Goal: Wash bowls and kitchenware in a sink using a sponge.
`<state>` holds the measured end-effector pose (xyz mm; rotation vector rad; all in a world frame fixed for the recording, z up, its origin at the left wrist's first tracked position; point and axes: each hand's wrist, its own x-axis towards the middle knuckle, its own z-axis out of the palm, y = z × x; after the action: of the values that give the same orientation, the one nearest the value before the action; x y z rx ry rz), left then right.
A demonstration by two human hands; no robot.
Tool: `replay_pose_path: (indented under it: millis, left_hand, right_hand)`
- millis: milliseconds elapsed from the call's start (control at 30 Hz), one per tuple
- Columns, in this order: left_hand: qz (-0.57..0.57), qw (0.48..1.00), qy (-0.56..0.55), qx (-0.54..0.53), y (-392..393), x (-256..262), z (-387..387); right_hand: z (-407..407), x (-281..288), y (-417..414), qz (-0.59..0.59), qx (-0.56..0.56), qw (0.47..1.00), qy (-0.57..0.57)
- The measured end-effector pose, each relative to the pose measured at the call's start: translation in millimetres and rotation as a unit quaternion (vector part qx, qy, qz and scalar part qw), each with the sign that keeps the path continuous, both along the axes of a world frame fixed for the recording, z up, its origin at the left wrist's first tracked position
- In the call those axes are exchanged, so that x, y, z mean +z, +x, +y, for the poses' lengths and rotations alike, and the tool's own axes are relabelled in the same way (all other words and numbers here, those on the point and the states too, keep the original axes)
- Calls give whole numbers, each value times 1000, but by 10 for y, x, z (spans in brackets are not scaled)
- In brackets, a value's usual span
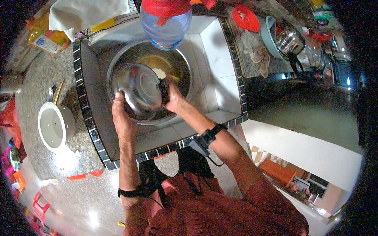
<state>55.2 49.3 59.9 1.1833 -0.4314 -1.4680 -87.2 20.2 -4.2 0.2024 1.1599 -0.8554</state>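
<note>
A shiny stainless-steel bowl [133,85] is tilted over the large metal basin [189,63] in the tiled sink [203,70], its underside facing up. My left hand [120,110] grips the bowl's near left side, thumb on top. My right hand [174,97] is closed on a dark, rough-looking scrubber [164,91], pressed to the bowl's right side; the fingers are partly hidden. Behind the bowl, a yellowish round shape [153,60] and a pale patch [159,73] show inside the basin, too unclear to name.
A clear plastic bottle [165,26] with a red top hangs over the sink's far side. On the left counter stand a white perforated pot [53,126] and chopsticks [59,91]. To the right lie cloths [255,53], a red basket [245,17] and a pale-blue basin [268,38].
</note>
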Motion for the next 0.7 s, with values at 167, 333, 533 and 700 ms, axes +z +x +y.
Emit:
replay_pose_path:
  millis: [167, 333, 533, 700]
  left_hand:
    - [94, 994, 56, 11, -13, -79, 33]
    - [34, 996, -25, -83, 384, -315, -110]
    - [86, 993, 85, -3, 199, -334, -254]
    - [-3, 998, 37, 54, -110, -318, -103]
  right_hand:
    - [19, -99, -35, 49, -4, 995, -87]
    - [-218, -250, -294, 249, 180, 933, -188]
    - [-145, -91, -146, 236, 70, 964, -96]
    - [55, -347, -16, 170, -40, 985, -12]
